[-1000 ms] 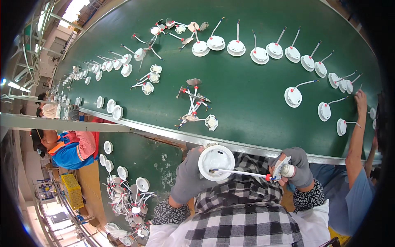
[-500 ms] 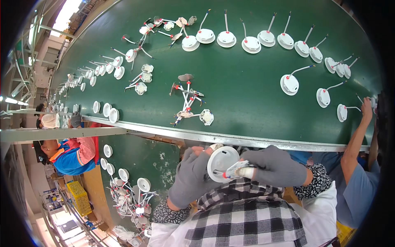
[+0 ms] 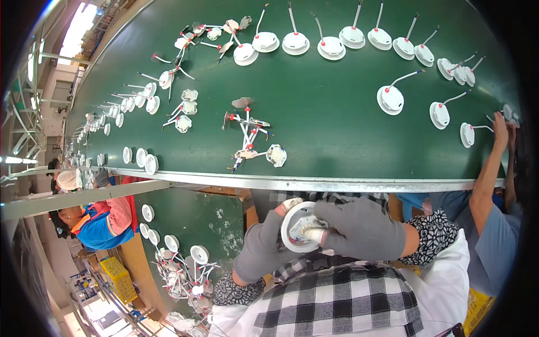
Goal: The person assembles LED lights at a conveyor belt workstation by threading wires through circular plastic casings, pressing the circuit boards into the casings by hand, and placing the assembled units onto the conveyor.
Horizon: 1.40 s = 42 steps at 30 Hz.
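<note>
Just above my lap, gloved in grey, my left hand [image 3: 260,242] grips a round white lamp housing [image 3: 291,216] by its rim, hollow side up. My right hand [image 3: 362,227], in a matching glove with pale fingertips, reaches over the rim and presses an LED board [image 3: 306,231] down inside it. Most of the board is hidden by these fingers, and its cord cannot be made out. Beyond the bench edge, closest to my hands, is a small pile of loose LED boards [image 3: 275,155] with white cords and red grommets.
A metal-edged green bench [image 3: 337,146] carries rows of white lamps with cords, such as this lamp [image 3: 390,100]. On a lower table at left, empty housings [image 3: 199,254] stand beside a heap of corded boards [image 3: 178,281]. Co-workers sit left [image 3: 104,224] and right [image 3: 491,230].
My right hand has moved left over the housing, bringing the LED board from its right rim into its hollow. My left hand still holds the housing. The whole view has shifted slightly.
</note>
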Motion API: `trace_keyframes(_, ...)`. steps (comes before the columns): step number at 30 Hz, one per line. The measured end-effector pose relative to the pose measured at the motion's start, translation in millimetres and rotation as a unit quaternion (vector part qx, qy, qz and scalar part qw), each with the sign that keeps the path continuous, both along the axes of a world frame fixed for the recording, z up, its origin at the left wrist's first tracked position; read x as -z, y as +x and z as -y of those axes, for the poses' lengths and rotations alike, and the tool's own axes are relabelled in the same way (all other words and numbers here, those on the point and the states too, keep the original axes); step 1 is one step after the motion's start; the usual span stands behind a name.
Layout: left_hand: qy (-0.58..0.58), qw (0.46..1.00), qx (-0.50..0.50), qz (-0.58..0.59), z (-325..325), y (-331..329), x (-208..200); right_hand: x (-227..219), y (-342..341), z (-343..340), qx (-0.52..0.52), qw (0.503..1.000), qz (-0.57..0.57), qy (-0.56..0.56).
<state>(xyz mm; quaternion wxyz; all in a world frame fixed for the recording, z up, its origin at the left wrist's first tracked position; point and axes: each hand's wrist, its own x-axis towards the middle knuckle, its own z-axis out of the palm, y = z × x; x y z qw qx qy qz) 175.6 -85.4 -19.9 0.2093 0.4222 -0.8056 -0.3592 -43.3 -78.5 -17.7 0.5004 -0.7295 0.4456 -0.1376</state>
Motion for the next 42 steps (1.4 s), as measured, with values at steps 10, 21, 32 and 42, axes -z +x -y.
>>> trace_keyframes(10, 0.055, 0.998, -0.006, -0.003, -5, 6, 21, 9, 17, -3, 0.067, 0.944, 0.004, -0.322)
trace_keyframes(21, 0.119, 0.990, 0.039, -0.067, -4, 35, 36, 19, 16, -2, 0.066, 0.947, 0.013, -0.314)
trace_keyframes(32, 0.105, 0.988, 0.033, -0.111, -1, 33, 43, 2, 5, 5, 0.019, 0.981, 0.022, -0.192)
trace_keyframes(42, 0.187, 0.978, 0.044, -0.083, 7, 16, 0, 47, -6, 21, -0.027, 0.968, 0.215, 0.130)
